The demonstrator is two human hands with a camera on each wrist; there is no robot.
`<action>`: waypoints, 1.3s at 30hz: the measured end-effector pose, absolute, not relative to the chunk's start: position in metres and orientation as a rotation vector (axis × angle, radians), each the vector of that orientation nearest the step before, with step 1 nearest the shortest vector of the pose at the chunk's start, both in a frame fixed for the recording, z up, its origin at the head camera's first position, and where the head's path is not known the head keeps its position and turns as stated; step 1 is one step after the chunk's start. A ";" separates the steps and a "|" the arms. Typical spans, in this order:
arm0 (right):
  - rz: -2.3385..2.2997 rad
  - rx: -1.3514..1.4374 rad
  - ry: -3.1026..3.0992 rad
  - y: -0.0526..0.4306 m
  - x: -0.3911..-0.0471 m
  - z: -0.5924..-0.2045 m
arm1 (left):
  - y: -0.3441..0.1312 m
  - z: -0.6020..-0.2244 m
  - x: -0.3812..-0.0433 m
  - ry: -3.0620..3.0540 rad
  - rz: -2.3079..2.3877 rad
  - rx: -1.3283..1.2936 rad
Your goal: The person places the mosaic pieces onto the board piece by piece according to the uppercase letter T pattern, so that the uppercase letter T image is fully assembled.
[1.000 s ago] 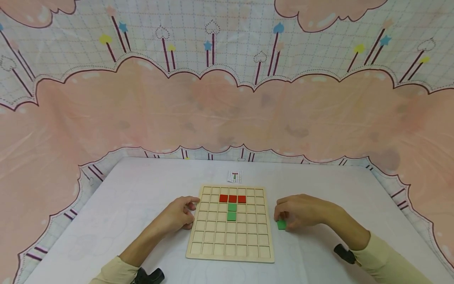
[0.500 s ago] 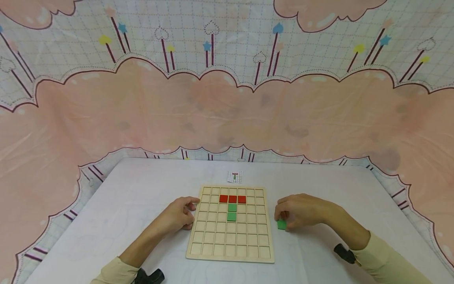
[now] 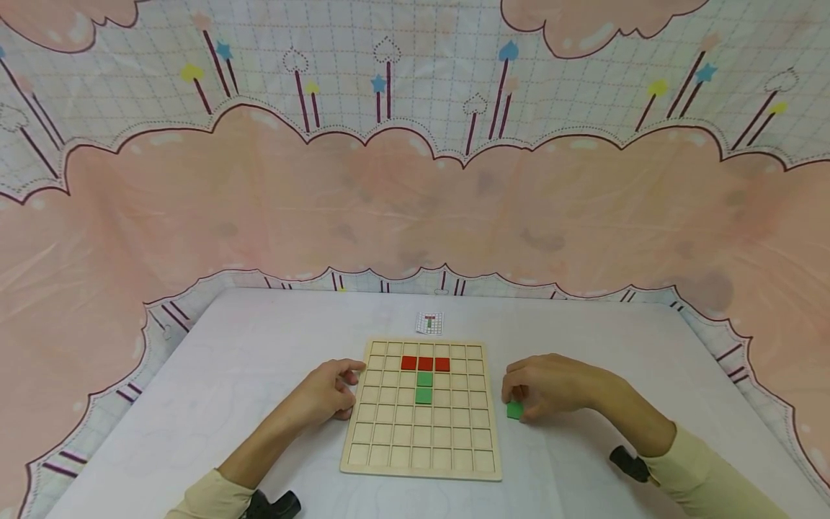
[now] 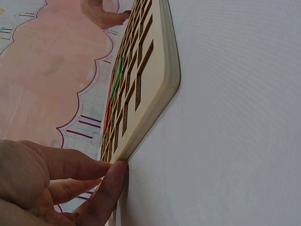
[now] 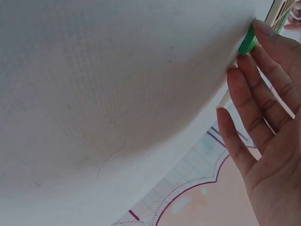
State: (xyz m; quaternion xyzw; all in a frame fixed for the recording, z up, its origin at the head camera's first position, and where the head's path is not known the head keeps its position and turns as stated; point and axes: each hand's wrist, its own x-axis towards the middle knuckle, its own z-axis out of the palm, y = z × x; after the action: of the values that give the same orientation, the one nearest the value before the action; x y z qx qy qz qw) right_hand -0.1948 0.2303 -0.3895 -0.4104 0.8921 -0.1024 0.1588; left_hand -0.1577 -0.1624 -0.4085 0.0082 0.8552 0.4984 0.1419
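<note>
A pale wooden grid board (image 3: 421,459) lies on the table. A row of three red tiles (image 3: 425,363) sits in its upper cells, and two green tiles (image 3: 424,395) run downward below the middle one. My left hand (image 3: 321,393) is at the board's left side; in the left wrist view, thumb and forefinger hold the board's edge (image 4: 146,115). To the right of the board, my right hand (image 3: 551,386) pinches a loose green tile (image 3: 514,411) at the tabletop. Thumb and fingertips meet around that green tile (image 5: 248,41) in the right wrist view, its far side partly hidden.
A small printed card (image 3: 429,323) with a red and green grid pattern lies just beyond the board. White cloth covers the table (image 3: 259,339), and a cloud-patterned curtain (image 3: 415,202) hangs behind. Black devices (image 3: 629,463) are worn at both wrists.
The green tile at my right fingertips shifts and tilts very slightly. Otherwise both hands, the board and the tiles on it stay in place.
</note>
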 end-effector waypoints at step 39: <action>-0.317 -1.172 2.573 0.210 -0.198 -0.383 | -0.165 -0.409 -0.157 2.463 1.438 0.057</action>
State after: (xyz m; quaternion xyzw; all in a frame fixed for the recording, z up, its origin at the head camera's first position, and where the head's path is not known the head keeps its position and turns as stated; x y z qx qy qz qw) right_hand -0.1983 0.2100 -0.3828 -0.4075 0.8945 -0.1101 0.1476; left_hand -0.1572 -0.1647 -0.4094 0.0198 0.8545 0.4988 0.1440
